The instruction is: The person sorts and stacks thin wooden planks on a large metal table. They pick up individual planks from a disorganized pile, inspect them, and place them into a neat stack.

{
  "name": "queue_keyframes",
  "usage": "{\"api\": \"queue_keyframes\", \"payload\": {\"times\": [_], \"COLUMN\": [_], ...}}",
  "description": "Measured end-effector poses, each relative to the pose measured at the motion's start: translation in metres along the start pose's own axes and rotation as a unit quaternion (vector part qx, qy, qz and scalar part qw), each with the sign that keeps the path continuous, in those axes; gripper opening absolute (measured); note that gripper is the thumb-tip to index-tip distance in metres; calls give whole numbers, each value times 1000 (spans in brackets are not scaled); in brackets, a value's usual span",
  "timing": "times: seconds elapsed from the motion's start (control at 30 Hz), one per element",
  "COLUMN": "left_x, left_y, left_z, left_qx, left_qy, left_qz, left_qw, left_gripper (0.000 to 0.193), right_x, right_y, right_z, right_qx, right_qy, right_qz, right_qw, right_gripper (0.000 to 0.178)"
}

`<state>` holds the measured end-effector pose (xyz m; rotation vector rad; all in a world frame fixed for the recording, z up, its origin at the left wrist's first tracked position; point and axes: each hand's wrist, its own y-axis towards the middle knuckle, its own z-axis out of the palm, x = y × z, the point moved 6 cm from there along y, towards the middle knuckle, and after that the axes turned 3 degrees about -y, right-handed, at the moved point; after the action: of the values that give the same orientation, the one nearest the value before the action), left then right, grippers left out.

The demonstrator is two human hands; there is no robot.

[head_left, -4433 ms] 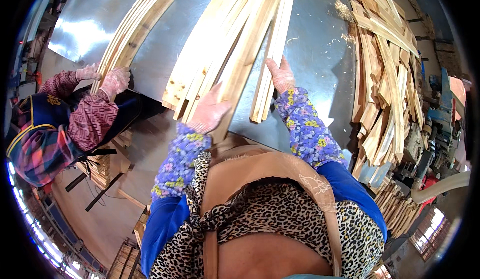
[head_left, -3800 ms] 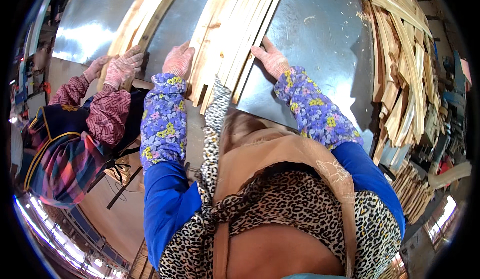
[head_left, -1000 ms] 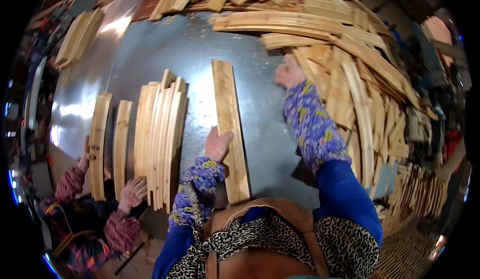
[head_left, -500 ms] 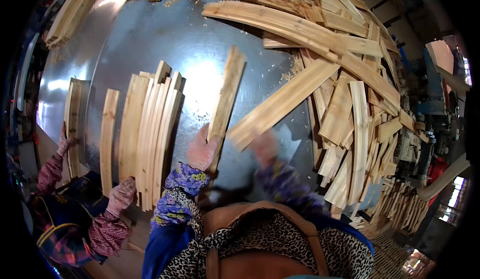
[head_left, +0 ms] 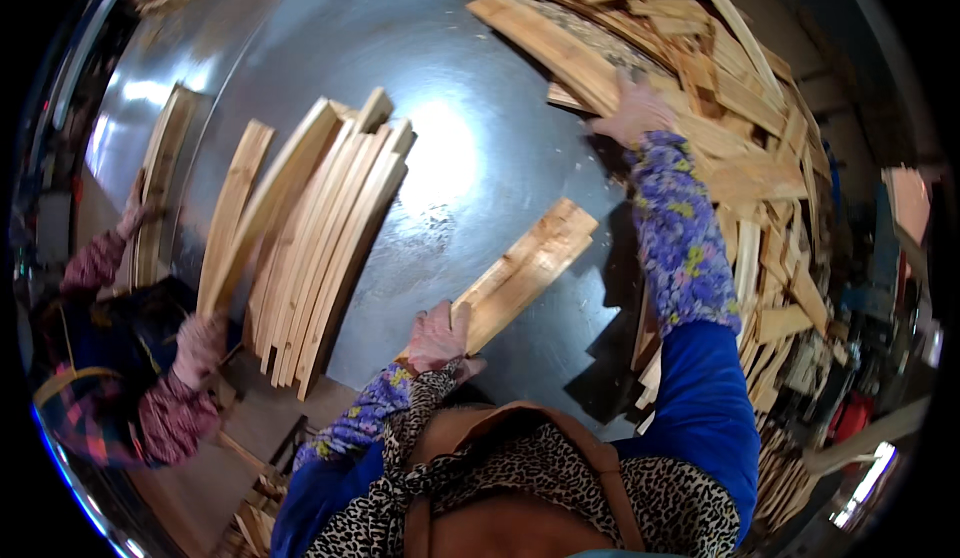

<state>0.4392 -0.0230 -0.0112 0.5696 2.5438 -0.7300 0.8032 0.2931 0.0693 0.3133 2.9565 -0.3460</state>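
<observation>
My left hand (head_left: 436, 336) grips the near end of a pale wooden plank (head_left: 525, 270) that lies slanted on the shiny metal table (head_left: 470, 108). My right hand (head_left: 635, 111) reaches far out, flat on a long plank (head_left: 552, 46) at the edge of a big heap of wood pieces (head_left: 760, 148). Whether its fingers close around the plank is hard to tell. Both forearms wear flowered sleeves.
A neat stack of long strips (head_left: 325, 233) lies to the left on the table. Another person (head_left: 110, 378) at the left edge handles a strip (head_left: 235, 223) and a second pile (head_left: 165, 183). More wood scraps (head_left: 790, 398) crowd the right side.
My right arm has stretched out from near my body to the heap. My left hand's plank has swung to slant rightwards. The other person has lifted a strip on the stack.
</observation>
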Motion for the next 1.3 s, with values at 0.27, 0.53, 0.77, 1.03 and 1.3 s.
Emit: {"api": "queue_keyframes", "payload": {"times": [0.27,0.53,0.77,1.03,1.3], "left_x": [18,131,136,198,240], "left_y": [-14,-75,-123,-117,-117], "left_z": [0,-27,-17,-156,-258], "left_qx": [-5,67,246,58,-64], "left_qy": [-63,-466,-729,-526,-579], "left_qz": [-12,76,-1,-23,-55], "left_qw": [998,879,639,848,811], "left_gripper": [93,103,122,117,84], "right_x": [-35,-48,70,306,354], "right_y": [-29,-206,-301,-349,-361], "right_z": [69,103,99,146,205], "right_qx": [105,199,218,304,220], "right_qy": [238,754,858,432,900], "right_qz": [-7,170,78,-24,211], "right_qw": [966,603,459,849,311], "right_gripper": [95,45,58,112,78]}}
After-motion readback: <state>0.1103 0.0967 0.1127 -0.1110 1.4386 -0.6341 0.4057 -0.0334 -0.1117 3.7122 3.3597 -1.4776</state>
